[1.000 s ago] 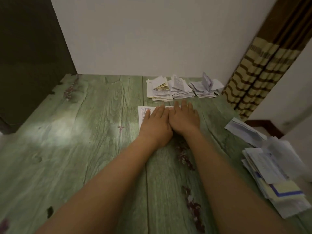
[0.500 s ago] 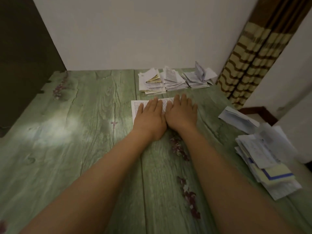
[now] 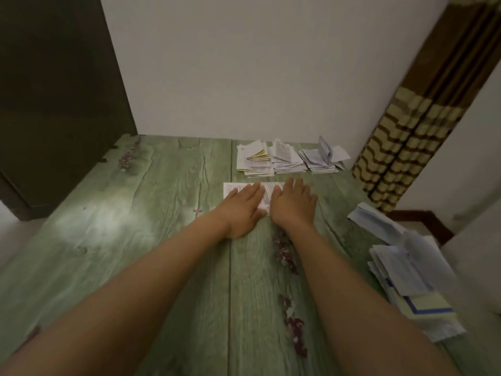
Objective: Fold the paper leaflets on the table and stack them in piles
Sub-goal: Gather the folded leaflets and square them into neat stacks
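Pressing leaflet (image 3: 230, 189) under flat L hand (image 3: 242, 206) & R hand (image 3: 292, 204), nothing gripped, prob. setting crease. Keeping piles (image 3: 287, 161) just beyond both hands for stacking.

I can make out only the left end and a narrow middle strip of the leaflet (image 3: 231, 189); the left hand (image 3: 242, 210) and right hand (image 3: 294, 206) cover the rest. Its print is unreadably small. The unfolded leaflet stack (image 3: 401, 270) looks blurred.

We see a white wall (image 3: 244, 63) behind, dark panel (image 3: 54, 90) left, striped brown curtain (image 3: 401, 147) right.
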